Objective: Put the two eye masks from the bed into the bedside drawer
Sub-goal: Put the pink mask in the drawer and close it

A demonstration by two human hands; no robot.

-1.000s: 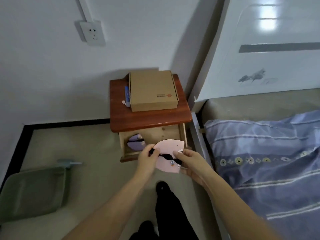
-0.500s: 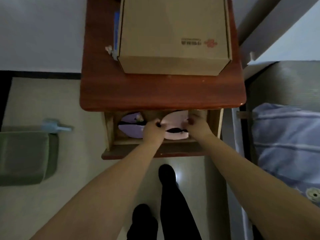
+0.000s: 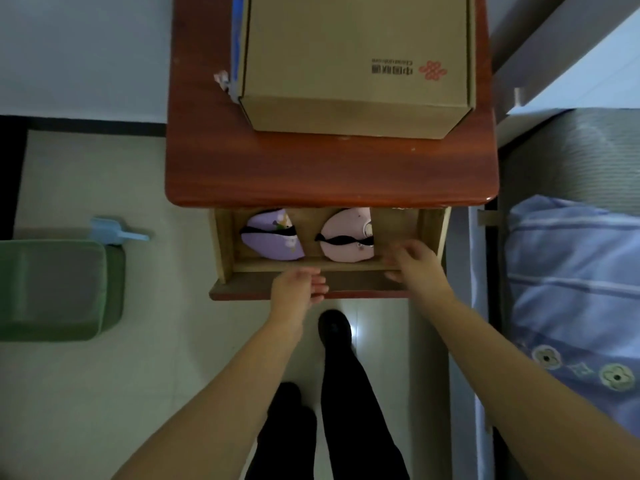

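The bedside drawer stands pulled out under the red-brown tabletop. A purple eye mask lies folded at its left, and a pink eye mask with a black strap lies in its middle. My left hand hovers over the drawer's front board, fingers loosely apart, holding nothing. My right hand is at the drawer's front right, fingers apart, empty, just right of the pink mask and not touching it.
A cardboard box sits on the bedside table. A green bin and a blue scoop are on the floor at left. The bed with a blue striped quilt is at right. My legs stand below the drawer.
Both hands carried the pink mask down into the drawer, let it go, and drew back to the drawer's front. The camera leaned over the table.
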